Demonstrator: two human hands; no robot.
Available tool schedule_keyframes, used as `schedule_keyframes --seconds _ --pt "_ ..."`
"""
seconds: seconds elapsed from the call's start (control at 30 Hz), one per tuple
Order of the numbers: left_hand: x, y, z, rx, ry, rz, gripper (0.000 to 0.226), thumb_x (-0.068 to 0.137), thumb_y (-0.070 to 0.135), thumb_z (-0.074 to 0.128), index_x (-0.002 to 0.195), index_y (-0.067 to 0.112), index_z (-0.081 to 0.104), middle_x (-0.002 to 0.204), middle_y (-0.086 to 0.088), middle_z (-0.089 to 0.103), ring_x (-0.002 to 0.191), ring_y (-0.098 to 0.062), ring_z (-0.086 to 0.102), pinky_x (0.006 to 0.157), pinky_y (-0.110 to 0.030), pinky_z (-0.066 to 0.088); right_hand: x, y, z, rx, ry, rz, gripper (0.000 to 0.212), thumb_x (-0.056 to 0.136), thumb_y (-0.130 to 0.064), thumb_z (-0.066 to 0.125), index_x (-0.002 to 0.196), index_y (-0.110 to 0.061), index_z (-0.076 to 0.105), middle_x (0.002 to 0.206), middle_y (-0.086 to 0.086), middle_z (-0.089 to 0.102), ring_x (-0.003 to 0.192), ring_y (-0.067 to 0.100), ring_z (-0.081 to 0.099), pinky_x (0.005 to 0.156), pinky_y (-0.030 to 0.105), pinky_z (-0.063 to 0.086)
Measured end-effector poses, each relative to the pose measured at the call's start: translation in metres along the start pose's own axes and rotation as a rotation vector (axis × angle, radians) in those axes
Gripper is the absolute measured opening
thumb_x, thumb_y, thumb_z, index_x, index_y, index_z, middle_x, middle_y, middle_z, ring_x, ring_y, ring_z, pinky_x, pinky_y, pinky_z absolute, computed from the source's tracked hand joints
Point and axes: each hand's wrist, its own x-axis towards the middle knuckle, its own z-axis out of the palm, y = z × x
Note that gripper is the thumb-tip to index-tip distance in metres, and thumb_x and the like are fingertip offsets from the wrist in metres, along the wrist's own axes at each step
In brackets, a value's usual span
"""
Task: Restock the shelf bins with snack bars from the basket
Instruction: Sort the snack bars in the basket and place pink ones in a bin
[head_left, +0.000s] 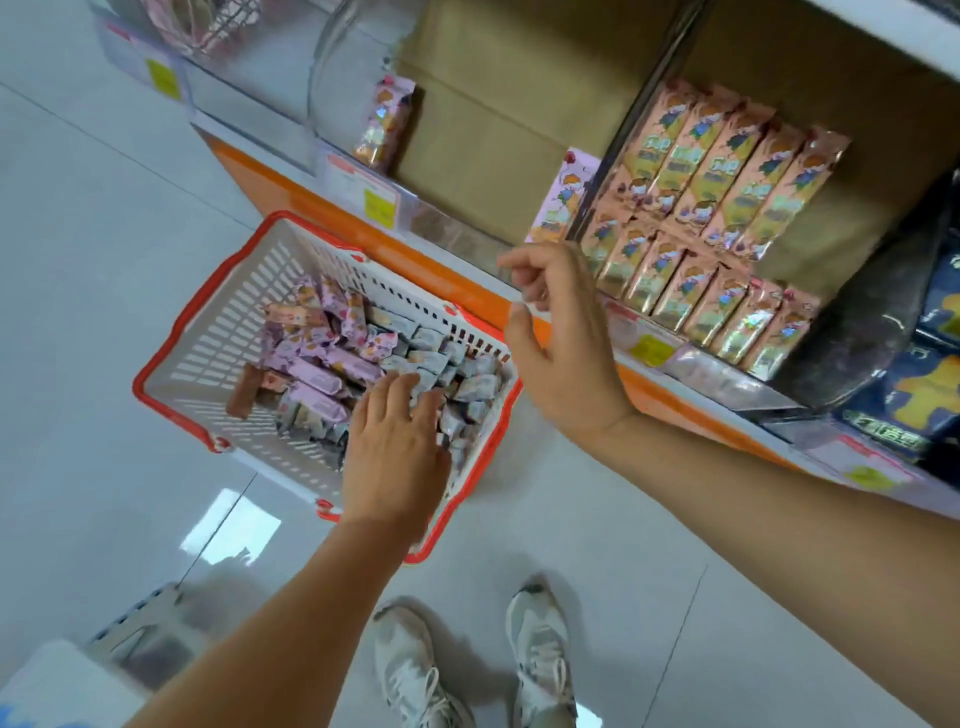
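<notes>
A white basket with a red rim (208, 332) stands on the floor against the shelf base, holding several pink and grey-wrapped snack bars (332, 364). My left hand (397, 441) reaches into the basket's near right corner, fingers spread flat on the grey-wrapped bars. My right hand (561, 338) hovers in the air between the basket and the shelf, fingers loosely bent and holding nothing. On the shelf to the right, a cardboard-lined bin holds two rows of peach-coloured snack bars (717, 218). One pink bar (558, 200) leans in the nearly bare middle bin (493, 130).
An orange and white shelf base (291, 192) runs diagonally, with price tags (382, 205) on its edge. Dark blue snack bags (909, 395) fill the bin at far right. A pink packet (384, 122) stands further left. My two white shoes (467, 665) are on the grey tiled floor.
</notes>
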Motion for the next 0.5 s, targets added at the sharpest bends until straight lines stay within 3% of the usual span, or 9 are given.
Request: schedule_keyframes --seconds 0.1,0.17,0.23,0.3,0.4,0.5 --pt "-0.013 -0.040 0.015 0.020 -0.087 -0.159 0.063 0.091 0.028 0.052 0.150 0.019 0.029 0.157 -0.008 0.022 0.147 -0.028 0.008 0.119 -0.041 0.007 -0.017 0.008 0.045 0.019 -0.234 0.080 0.030 0.088 0.004 0.047 0.114 -0.007 0.056 0.105 0.001 0.049 0.092 0.013 0.048 0.081 0.028 0.043" --pt "-0.021 -0.063 0.026 0.027 -0.124 -0.238 0.068 0.094 0.033 0.048 0.153 0.020 0.018 0.161 -0.008 0.011 0.149 -0.028 0.001 0.120 -0.041 0.002 -0.026 0.016 0.075 0.011 -0.386 0.153 0.028 0.091 0.002 0.047 0.115 -0.009 0.056 0.109 -0.002 0.048 0.092 0.000 0.046 0.079 0.021 0.041" --pt "-0.028 -0.087 0.037 0.023 -0.147 -0.296 0.071 0.094 0.033 0.045 0.154 0.019 0.009 0.162 -0.008 0.003 0.149 -0.028 -0.003 0.121 -0.041 -0.001 -0.031 0.022 0.104 -0.002 -0.523 0.209 0.029 0.093 0.001 0.047 0.118 -0.012 0.054 0.110 -0.005 0.046 0.090 -0.002 0.046 0.076 0.015 0.038" --pt "-0.032 -0.109 0.048 0.000 -0.149 -0.349 0.073 0.094 0.029 0.045 0.154 0.019 0.006 0.163 -0.008 -0.002 0.149 -0.027 -0.007 0.121 -0.041 -0.004 -0.034 0.029 0.134 -0.039 -0.670 0.272 0.031 0.094 -0.002 0.048 0.122 -0.014 0.050 0.111 -0.003 0.045 0.087 0.003 0.048 0.073 0.021 0.042" --pt "-0.036 -0.140 0.064 -0.020 -0.185 -0.408 0.070 0.098 0.031 0.038 0.155 0.019 -0.001 0.162 -0.009 -0.010 0.148 -0.027 -0.015 0.119 -0.041 -0.009 -0.036 0.043 0.183 -0.148 -0.997 0.419 0.036 0.099 -0.012 0.048 0.134 -0.014 0.042 0.114 0.000 0.042 0.092 0.016 0.050 0.082 0.036 0.045" --pt "-0.039 -0.163 0.081 -0.040 -0.194 -0.395 0.065 0.101 0.029 0.028 0.155 0.019 -0.007 0.161 -0.006 -0.017 0.147 -0.026 -0.021 0.117 -0.040 -0.013 -0.040 0.058 0.223 -0.358 -1.251 0.498 0.041 0.100 -0.017 0.048 0.139 -0.013 0.039 0.124 0.007 0.043 0.102 0.026 0.052 0.087 0.041 0.046"
